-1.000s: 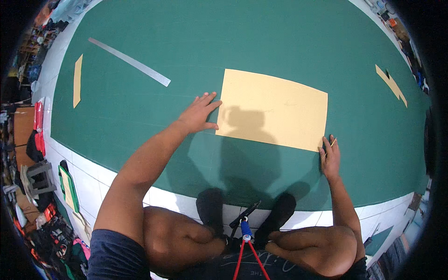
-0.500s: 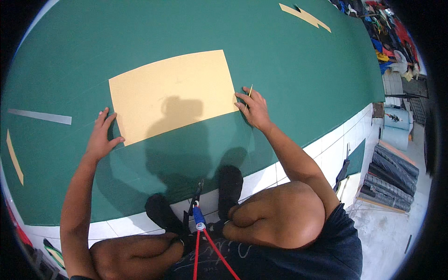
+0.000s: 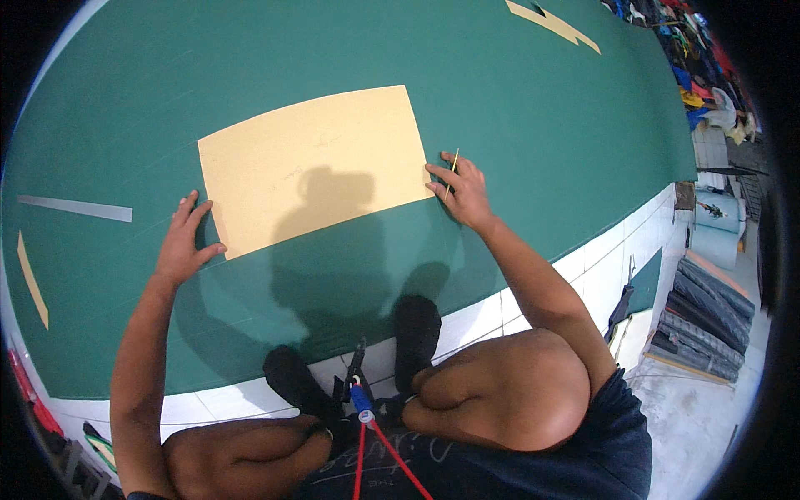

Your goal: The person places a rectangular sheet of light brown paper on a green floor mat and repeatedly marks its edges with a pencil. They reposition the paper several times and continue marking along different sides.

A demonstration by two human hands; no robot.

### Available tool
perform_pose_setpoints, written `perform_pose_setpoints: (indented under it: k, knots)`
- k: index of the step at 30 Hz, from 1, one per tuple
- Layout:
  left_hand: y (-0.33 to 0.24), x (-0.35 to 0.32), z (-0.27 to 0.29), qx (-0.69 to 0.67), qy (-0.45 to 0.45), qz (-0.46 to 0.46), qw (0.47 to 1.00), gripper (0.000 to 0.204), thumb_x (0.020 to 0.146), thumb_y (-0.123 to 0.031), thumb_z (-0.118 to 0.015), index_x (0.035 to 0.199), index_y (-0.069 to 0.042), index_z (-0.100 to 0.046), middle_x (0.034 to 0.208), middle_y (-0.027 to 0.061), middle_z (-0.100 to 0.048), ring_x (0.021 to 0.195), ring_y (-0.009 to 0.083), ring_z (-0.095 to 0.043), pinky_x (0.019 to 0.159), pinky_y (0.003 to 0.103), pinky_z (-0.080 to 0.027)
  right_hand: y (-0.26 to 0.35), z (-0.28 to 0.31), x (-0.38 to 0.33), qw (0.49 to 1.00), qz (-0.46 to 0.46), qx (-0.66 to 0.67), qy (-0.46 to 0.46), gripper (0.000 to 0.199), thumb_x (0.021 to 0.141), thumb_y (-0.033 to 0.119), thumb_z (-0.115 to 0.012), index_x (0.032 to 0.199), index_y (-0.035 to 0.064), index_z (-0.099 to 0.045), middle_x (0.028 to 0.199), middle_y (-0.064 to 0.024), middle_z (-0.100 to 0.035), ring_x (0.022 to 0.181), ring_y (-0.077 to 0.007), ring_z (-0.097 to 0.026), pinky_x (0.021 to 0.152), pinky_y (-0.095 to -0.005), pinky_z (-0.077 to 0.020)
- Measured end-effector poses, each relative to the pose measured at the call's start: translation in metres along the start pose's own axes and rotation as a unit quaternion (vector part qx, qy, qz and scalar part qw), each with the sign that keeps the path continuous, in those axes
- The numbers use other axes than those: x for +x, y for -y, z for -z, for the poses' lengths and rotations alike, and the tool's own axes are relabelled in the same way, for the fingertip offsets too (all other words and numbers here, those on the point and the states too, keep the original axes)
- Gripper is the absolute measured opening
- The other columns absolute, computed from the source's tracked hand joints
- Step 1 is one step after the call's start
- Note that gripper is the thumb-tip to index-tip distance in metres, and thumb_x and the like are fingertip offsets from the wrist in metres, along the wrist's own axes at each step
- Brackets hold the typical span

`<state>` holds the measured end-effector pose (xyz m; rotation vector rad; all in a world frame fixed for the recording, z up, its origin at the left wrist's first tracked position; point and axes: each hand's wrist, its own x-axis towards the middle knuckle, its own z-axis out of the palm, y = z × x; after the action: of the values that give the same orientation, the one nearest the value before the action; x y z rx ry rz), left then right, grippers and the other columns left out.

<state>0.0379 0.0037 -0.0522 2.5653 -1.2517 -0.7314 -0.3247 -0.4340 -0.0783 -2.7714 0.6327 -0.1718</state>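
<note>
Fingers of the right hand (image 3: 468, 190) pinch a thin yellow pencil (image 3: 451, 173), its tip at the right edge of the tan sheet (image 3: 312, 162); the thumb and first fingers close round the shaft while the rest curl loosely against the green mat (image 3: 533, 92). Fingers of the left hand (image 3: 185, 242) are spread and flat, holding nothing, pressing on the mat with the fingertips touching the sheet's lower left corner.

Nearest of all are the person's bent knees and two dark shoes (image 3: 417, 329) on the white tiled floor (image 3: 500, 312), just short of the mat's edge. Beyond the hands the sheet lies flat and slightly turned, whole on all four sides, with only faint pencil marks near its middle. By that look, the marking has barely begun and no cutting is done; most of the work appears to be left.

Farther off, a grey strip (image 3: 75, 208) and a narrow tan strip (image 3: 32, 279) lie on the mat to the left, well apart from the sheet. A jagged tan offcut (image 3: 554, 23) lies near the far right edge. Past the mat on the right stand stacked dark mats (image 3: 704, 321) and piled coloured clutter, too small to tell apart.
</note>
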Motion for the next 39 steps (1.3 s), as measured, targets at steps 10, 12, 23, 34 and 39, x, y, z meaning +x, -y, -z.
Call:
perform_pose_setpoints:
  k: [10,12,23,34,39]
  knots:
    - [0.001,-0.001,0.002,-0.012,-0.009,-0.019,1.000,0.094,0.073,-0.031,-0.092,0.153,-0.014,-0.046,0.169,0.0179,-0.026,0.156,0.0413,-0.023,0.126,0.053,-0.026,-0.002,0.000,0.006,1.000,0.025,0.018,-0.008,0.039,0.091,0.032,-0.075,0.129,0.0238,-0.072,0.144,-0.0129,-0.059,0.135,-0.0358,-0.052,0.111,-0.0512,-0.0398]
    - [0.003,-0.004,0.002,-0.014,-0.006,-0.012,1.000,0.094,0.074,-0.032,-0.091,0.153,-0.014,-0.045,0.169,0.0173,-0.027,0.156,0.0409,-0.023,0.127,0.053,-0.026,0.001,0.000,0.008,0.999,0.032,0.020,-0.013,0.039,0.090,0.029,-0.077,0.127,0.0199,-0.073,0.143,-0.0149,-0.060,0.132,-0.0372,-0.055,0.108,-0.0507,-0.0434]
    - [0.008,0.000,-0.003,-0.002,-0.010,-0.034,0.999,0.095,0.076,-0.041,-0.089,0.156,-0.017,-0.042,0.167,0.0174,-0.028,0.155,0.0408,-0.026,0.127,0.054,-0.026,0.005,0.000,0.005,0.999,0.017,-0.015,0.041,0.041,0.094,0.024,-0.072,0.134,0.0144,-0.068,0.147,-0.0222,-0.055,0.135,-0.0413,-0.052,0.113,-0.0525,-0.0393]
    - [0.013,0.003,-0.015,-0.030,-0.031,-0.039,0.998,0.097,0.073,-0.036,-0.091,0.155,-0.016,-0.044,0.168,0.0171,-0.026,0.156,0.0405,-0.024,0.126,0.057,-0.025,0.006,0.000,0.003,0.999,0.000,-0.023,0.044,0.041,0.097,0.027,-0.070,0.137,0.0144,-0.067,0.149,-0.0228,-0.053,0.136,-0.0409,-0.050,0.114,-0.0513,-0.0383]
    - [0.014,0.002,-0.017,-0.039,-0.036,-0.048,0.997,0.096,0.074,-0.037,-0.091,0.156,-0.016,-0.044,0.168,0.0183,-0.027,0.155,0.0429,-0.024,0.126,0.059,-0.024,0.000,-0.002,0.003,0.999,0.014,0.004,0.029,0.041,0.097,0.026,-0.070,0.135,0.0125,-0.068,0.147,-0.0243,-0.054,0.133,-0.0425,-0.053,0.111,-0.0517,-0.0425]
